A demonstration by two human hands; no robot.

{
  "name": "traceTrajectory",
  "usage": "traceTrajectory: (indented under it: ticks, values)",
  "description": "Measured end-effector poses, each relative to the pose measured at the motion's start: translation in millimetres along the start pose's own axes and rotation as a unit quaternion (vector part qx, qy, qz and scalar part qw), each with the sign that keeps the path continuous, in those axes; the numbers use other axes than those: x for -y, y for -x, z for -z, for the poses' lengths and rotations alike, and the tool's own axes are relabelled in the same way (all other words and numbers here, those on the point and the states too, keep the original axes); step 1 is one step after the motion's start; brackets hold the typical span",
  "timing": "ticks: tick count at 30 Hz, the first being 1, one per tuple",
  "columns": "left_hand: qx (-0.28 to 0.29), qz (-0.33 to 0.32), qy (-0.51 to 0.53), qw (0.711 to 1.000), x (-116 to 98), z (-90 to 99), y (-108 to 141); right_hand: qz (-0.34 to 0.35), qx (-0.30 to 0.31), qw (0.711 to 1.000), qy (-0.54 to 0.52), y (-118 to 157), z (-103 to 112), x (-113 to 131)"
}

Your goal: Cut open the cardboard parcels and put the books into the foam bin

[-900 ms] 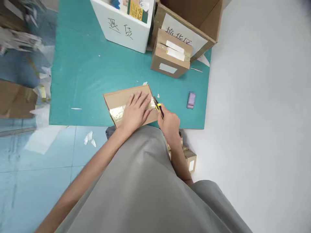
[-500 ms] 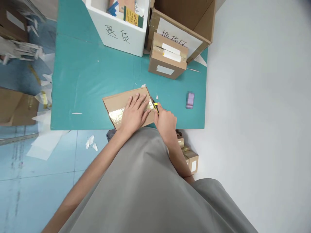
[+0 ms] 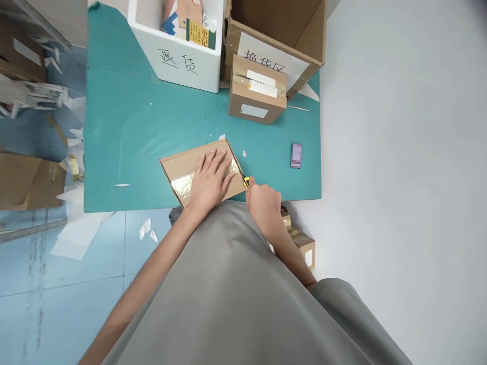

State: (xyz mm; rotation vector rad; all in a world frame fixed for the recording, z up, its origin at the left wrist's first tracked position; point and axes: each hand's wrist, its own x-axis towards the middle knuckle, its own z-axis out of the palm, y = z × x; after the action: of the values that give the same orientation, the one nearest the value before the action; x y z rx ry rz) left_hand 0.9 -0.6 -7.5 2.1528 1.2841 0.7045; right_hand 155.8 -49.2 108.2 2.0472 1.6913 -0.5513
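Note:
A flat brown cardboard box (image 3: 186, 158) with shiny clear tape across it lies slightly turned at the near edge of the green table. My left hand (image 3: 210, 185) rests flat on its top, fingers spread over the tape. At the box's right edge, my right hand (image 3: 264, 205) is closed around a yellow and black cutter (image 3: 247, 181). The cutter's tip is by the box's right side, near the lower right corner; the blade itself is too small to make out.
Behind stand a white bin (image 3: 186, 63) holding books, a large open carton (image 3: 274, 48) and a smaller taped box (image 3: 256, 96). A phone (image 3: 296, 155) lies on the table (image 3: 152, 132) at right. Paper scraps and cartons are on the floor.
My right hand and the cutter have moved down and right along the box's right edge. My left hand stays on the box. The view has shifted slightly.

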Motion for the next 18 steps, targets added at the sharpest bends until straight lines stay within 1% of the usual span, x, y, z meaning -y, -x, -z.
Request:
traceTrajectory:
  ticks: [3,6,8,10,11,12,13,15,17,18]
  values:
    - [-0.003,-0.011,-0.011,1.0,-1,0.8,1,0.007,-0.012,1.0,-0.002,5,-1,-2]
    - [-0.011,-0.021,-0.022,0.999,1,6.0,5,0.021,-0.019,1.0,-0.006,23,8,-6]
    - [-0.013,-0.028,-0.028,0.999,6,14.2,13,0.026,-0.038,0.999,-0.026,36,14,-13]
    - [-0.015,-0.036,-0.034,0.999,14,26.1,25,0.02,-0.073,0.995,-0.068,35,12,-25]
    - [-0.019,-0.038,-0.037,0.998,19,33.0,33,0.012,-0.09,0.991,-0.096,25,7,-31]
    - [-0.025,-0.039,-0.04,0.998,25,40.0,41,0.011,-0.1,0.987,-0.129,8,-2,-37]
    - [-0.033,-0.038,-0.043,0.998,31,47.1,51,0.009,-0.102,0.981,-0.162,-14,-15,-41]
    - [-0.056,-0.03,-0.047,0.997,43,60.3,70,0.031,-0.094,0.963,-0.251,-69,-49,-41]
    - [-0.081,-0.018,-0.048,0.995,54,71.4,87,0.044,-0.042,0.936,-0.347,-121,-85,-32]
    - [-0.09,-0.009,-0.049,0.995,58,76.0,95,0.041,-0.01,0.921,-0.388,-142,-101,-24]
